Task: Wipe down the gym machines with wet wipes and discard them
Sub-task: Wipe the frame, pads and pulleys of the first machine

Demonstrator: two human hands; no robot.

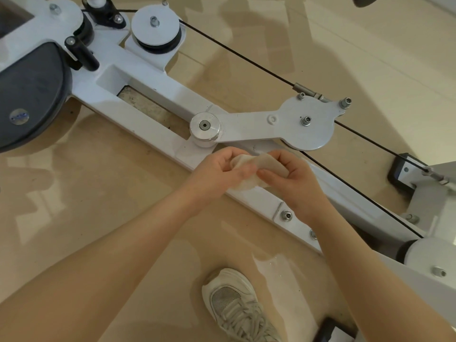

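A crumpled off-white wet wipe point(256, 169) is bunched between both hands, just above the white frame bar point(158, 129) of a gym machine that runs diagonally across the floor. My left hand point(217, 172) grips the wipe's left end with curled fingers. My right hand point(293, 180) holds its right end, thumb pressing on the cloth. Much of the wipe is hidden inside the two fists.
A white pivot arm with a round plate point(306, 122) and a metal hub point(204, 128) lies just beyond the hands. Pulleys point(155, 28), a black cable point(237, 54) and a dark pad point(29, 95) sit further left. My white sneaker point(237, 307) stands on the beige floor below.
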